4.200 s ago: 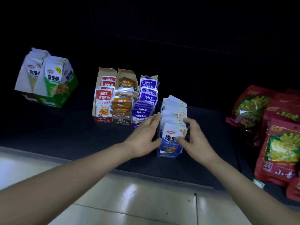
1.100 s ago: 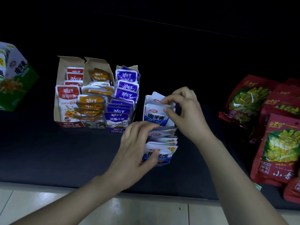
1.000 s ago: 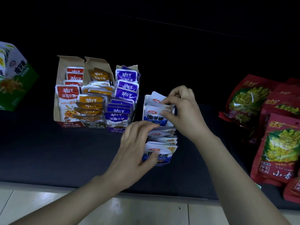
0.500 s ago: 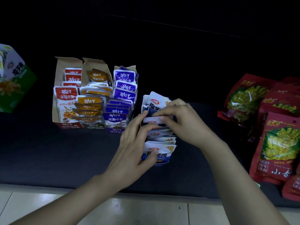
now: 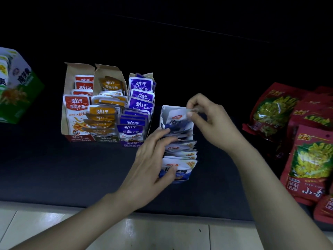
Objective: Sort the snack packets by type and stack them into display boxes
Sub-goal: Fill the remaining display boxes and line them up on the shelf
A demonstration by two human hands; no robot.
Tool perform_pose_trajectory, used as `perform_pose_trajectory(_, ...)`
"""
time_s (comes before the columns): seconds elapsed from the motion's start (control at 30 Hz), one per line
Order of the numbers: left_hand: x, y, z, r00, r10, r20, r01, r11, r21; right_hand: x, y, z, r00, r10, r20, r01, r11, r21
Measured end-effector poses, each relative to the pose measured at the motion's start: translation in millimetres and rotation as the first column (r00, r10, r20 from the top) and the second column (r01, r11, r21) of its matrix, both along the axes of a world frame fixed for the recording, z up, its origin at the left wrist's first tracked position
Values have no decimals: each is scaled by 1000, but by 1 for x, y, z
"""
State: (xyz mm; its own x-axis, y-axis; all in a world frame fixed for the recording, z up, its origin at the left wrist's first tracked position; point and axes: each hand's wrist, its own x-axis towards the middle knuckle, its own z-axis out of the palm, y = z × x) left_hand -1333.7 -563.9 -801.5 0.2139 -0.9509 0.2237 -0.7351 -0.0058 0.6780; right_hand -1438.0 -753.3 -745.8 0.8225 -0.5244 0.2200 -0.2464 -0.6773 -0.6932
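Note:
A blue-and-white display box [image 5: 163, 114] in the middle of the dark surface holds a row of white-and-blue snack packets [image 5: 181, 152]. My left hand [image 5: 149, 159] grips the left side of that row, thumb on the front packet, fingers pressed into the middle ones. My right hand [image 5: 207, 120] pinches the top edge of the rearmost packet [image 5: 177, 117] at the back of the box. To the left stand three brown display boxes filled with red packets [image 5: 77, 105], orange packets [image 5: 102, 112] and purple packets [image 5: 140, 98].
A green-and-white snack box [image 5: 16, 87] stands at the far left. Large red bags with a yellow picture [image 5: 310, 156] lie stacked at the right. A pale tiled floor [image 5: 144, 235] runs along the near edge of the dark surface.
My right hand has lifted from the middle packets to the back of the box and now pinches the rearmost packet's top. My left hand keeps holding the row, fingers shifted slightly.

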Motion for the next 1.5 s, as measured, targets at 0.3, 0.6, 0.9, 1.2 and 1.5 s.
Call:
perform_pose_trajectory(0.3, -1, -2, 0, 999, 25, -31, -25, 1000, -17, 5, 6, -24, 998, -20, -60, 18, 999, -34)
perform_pose_trajectory(0.6, 5, -20, -5, 998, 52, -38, -51, 998, 25, -9, 30, -32, 995, -19, -99, 33, 989, 145)
perform_pose_trajectory(0.9, 14, -32, -10, 977, 63, -203, -43, 994, 99, -6, 43, -33, 973, -34, -229, 19, 997, -69)
perform_pose_trajectory(1.2, 15, -35, -3, 954, 36, -297, -9, 996, 91, -4, 50, -37, 967, -70, -244, 42, 992, -119)
perform_pose_trajectory(1.5, 3, -21, 2, 937, 93, -336, -76, 995, 63, -22, 56, -28, 945, -327, 19, 309, 910, 277)
